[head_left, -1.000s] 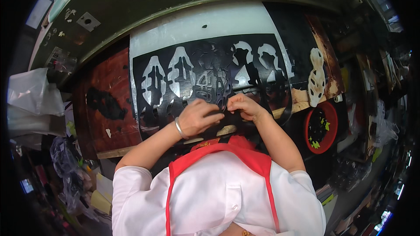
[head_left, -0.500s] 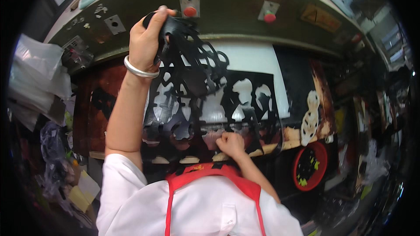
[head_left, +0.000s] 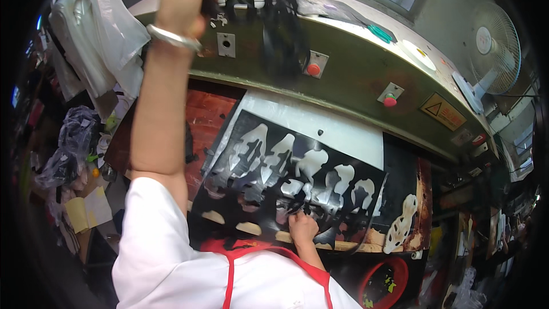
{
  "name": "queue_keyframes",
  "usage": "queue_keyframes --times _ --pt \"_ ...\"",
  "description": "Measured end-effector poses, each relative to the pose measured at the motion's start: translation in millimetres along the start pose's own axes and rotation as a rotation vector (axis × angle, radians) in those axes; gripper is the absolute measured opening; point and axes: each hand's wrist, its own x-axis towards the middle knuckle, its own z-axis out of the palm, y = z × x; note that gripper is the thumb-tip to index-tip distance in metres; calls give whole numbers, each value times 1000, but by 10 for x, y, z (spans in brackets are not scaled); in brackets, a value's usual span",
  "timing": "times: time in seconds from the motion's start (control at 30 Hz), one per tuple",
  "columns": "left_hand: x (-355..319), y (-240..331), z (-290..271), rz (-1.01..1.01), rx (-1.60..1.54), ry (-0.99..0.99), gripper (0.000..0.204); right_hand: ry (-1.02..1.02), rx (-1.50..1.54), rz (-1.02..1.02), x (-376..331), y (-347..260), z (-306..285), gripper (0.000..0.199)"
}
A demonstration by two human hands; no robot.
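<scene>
My left hand [head_left: 184, 1], a metal bangle on its wrist, is raised high and shut on a tangle of black cut-out scrap [head_left: 279, 26]. The scrap hangs over the top of the green press head [head_left: 354, 83]. Low in the middle, my right hand [head_left: 302, 229] rests with curled fingers on a black sheet [head_left: 251, 189] full of shoe-part-shaped holes, gripping it near its front edge. The sheet lies on a white cutting board [head_left: 326, 129] under the press head.
Two red buttons [head_left: 313, 70] [head_left: 390, 102] sit on the press front. A red-brown board [head_left: 209, 114] lies to the left and plastic bags [head_left: 100, 40] hang at far left. A red bucket [head_left: 382, 283] stands at lower right, with a fan [head_left: 494, 51] at upper right.
My left hand has pulled the black scrap off the sheet and lifted it from bed level up to the top of the press. My right hand has stayed on the sheet.
</scene>
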Motion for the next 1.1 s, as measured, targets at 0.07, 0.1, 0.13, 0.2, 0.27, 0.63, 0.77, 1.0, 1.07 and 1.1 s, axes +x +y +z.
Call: queue_keyframes --times 0.07,0.1,0.13,0.2,0.27,0.63,0.77,1.0,1.07,1.1 --pt "300 327 -172 66 78 -158 22 -31 -26 -1 32 4 -13 22" --pt "411 430 -232 63 198 -228 26 -19 -40 -5 22 13 -12 20" --pt "471 503 -286 38 214 -260 28 -9 -47 -18 19 22 -16 20" --pt "523 655 -410 -38 238 -329 30 12 -20 -30 16 38 -22 20" --pt "493 724 -551 -130 277 -317 27 -12 15 -30 19 56 -31 20" --pt "-126 136 -2183 -437 584 -188 16 -569 267 -179 172 -83 -1056 24" --pt "-218 -208 -2623 -437 818 -80 13 -680 416 136 299 -174 -1410 35" --pt "-212 -963 -3155 36 1122 -57 16 -568 451 171 573 -44 -1361 29" --pt "-617 -1253 -3096 299 1222 -209 10 -562 434 194 549 -6 -1328 28" --pt "-901 -1398 -3048 318 1286 -344 9 -567 435 232 523 5 -1317 28"
